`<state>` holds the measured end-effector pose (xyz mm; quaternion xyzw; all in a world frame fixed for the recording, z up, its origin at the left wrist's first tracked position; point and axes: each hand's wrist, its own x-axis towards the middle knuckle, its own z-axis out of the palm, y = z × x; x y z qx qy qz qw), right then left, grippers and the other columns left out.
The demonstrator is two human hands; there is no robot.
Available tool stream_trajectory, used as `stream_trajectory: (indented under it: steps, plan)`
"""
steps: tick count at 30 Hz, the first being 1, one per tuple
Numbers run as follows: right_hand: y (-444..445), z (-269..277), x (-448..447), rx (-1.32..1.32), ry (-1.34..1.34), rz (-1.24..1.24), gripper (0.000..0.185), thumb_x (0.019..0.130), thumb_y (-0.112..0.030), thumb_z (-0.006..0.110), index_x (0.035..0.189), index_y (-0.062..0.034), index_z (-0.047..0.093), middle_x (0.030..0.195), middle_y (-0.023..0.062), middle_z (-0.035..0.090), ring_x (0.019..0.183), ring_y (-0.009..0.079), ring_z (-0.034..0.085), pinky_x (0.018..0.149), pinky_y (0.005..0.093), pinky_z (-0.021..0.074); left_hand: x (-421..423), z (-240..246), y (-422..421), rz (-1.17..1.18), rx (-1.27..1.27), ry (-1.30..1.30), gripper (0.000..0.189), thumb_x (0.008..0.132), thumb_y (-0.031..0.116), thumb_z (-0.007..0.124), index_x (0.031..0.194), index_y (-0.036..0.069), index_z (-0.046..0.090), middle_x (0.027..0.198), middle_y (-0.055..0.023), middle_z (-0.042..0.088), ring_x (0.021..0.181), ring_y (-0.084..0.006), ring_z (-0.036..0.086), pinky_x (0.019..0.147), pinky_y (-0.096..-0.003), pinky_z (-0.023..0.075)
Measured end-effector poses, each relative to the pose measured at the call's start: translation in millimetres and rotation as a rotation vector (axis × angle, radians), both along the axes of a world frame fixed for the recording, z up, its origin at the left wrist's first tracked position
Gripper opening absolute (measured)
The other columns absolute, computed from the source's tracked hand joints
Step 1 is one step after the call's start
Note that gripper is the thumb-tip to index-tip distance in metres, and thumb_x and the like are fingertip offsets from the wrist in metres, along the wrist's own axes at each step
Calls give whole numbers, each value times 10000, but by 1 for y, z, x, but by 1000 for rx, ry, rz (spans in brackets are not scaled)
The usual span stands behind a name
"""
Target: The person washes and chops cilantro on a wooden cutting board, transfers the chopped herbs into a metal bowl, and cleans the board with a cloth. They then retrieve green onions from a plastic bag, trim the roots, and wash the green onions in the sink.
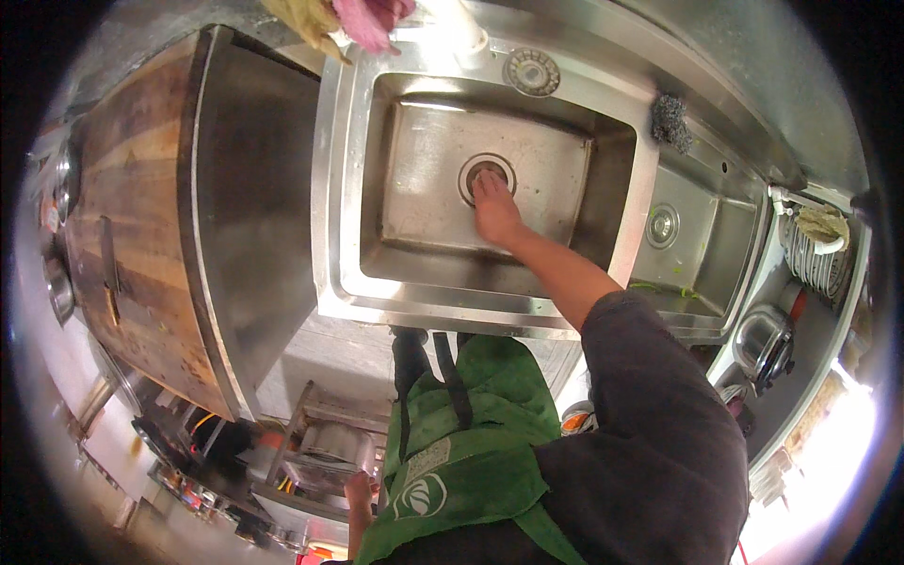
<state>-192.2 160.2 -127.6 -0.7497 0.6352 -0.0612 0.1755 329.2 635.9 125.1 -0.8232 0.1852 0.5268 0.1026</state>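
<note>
My right hand (496, 208) reaches down into a stainless steel sink basin (424, 176). Its fingertips are over the round drain opening (487, 169) in the basin floor, and whether they hold anything is hidden. On the back rim of the sink lies a round metal drain strainer (532, 72). My left hand (360, 489) hangs low beside my body, left of the green apron (466, 452). It is small and partly turned away, so its grip is unclear.
Right of the basin is a second sink (696, 233) with green scraps and a scouring pad (671, 123) by its corner. Cloths (371, 21) hang at the top. A knife (108, 261) lies on the wooden board (141, 233) at left. A lidded pot (763, 339) stands at right.
</note>
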Motion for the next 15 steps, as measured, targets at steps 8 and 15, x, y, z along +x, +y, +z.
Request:
stream_trajectory:
  steps: [8, 15]
  plan:
    - [5, 4, -5, 141, -17, 65, 300, 826, -32, 553, 1113, 40, 604, 1238, 217, 579, 1169, 393, 555, 998, 466, 479, 6, 2, 5, -219, -38, 53, 241, 890, 205, 500, 859, 17, 647, 783, -123, 662, 570, -240, 676, 495, -392, 582]
    - [-30, -3, -20, 266, -61, 63, 124, 805, -38, 580, 859, -26, 692, 971, 201, 698, 941, 367, 678, 827, 474, 558, 18, -9, 36, -83, -128, 69, 223, 905, 199, 507, 842, 15, 617, 764, -113, 630, 544, -227, 638, 457, -381, 541]
